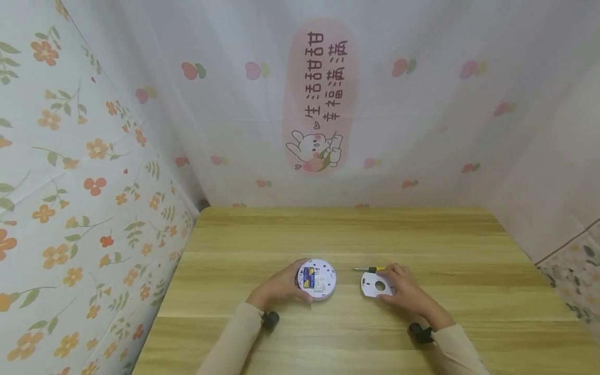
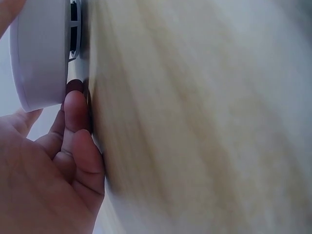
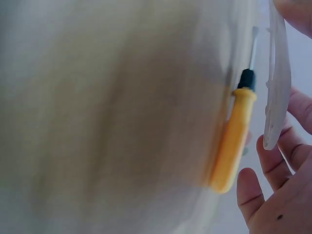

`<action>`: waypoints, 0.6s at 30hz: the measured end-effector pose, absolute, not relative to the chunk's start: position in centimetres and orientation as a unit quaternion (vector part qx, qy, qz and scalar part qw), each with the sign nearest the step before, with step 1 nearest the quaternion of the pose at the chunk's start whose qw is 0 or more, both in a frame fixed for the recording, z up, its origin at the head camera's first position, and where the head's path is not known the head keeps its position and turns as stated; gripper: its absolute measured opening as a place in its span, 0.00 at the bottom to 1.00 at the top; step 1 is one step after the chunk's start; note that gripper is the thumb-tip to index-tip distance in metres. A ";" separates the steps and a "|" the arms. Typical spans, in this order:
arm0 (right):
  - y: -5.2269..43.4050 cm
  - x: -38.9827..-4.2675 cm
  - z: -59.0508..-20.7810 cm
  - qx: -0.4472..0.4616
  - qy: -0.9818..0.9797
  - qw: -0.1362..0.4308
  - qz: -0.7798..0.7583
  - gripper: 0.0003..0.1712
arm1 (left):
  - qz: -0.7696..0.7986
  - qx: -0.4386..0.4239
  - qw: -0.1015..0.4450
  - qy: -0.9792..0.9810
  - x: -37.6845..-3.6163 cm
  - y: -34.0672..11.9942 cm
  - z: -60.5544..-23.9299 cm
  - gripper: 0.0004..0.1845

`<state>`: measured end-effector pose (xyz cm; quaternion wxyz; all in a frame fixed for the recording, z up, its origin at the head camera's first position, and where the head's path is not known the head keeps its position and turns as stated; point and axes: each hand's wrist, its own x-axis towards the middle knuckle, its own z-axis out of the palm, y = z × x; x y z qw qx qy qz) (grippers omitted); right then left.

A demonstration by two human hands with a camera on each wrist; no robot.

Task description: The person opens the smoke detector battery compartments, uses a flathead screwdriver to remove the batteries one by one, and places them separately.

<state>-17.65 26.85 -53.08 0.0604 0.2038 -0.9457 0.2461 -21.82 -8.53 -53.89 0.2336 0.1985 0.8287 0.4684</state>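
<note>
- Wooden tabletop [image 1: 356,229], light grain, running from 6 o'clock toward 12 o'clock.
- White curtain [image 1: 422,130] with small pink fruit prints at 12 o'clock, behind the tabletop.
- Pink rabbit panel [image 1: 320,96] with printed characters on that curtain.
- Orange-flower cloth [image 1: 79,198] at 9 o'clock.

Head view downward, wrist views close, blurry
</note>
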 end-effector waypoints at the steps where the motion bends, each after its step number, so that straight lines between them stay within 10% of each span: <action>1: 27.0 -17.5 -53.1 0.202 -0.947 0.057 0.244 0.30 | 0.465 0.202 0.232 0.830 -21.9 -8.5 -53.9 0.59; 18: 28.9 -17.0 -53.9 0.164 -0.961 -0.022 0.221 0.33 | 0.477 0.188 0.238 0.825 -21.9 -8.4 -53.8 0.58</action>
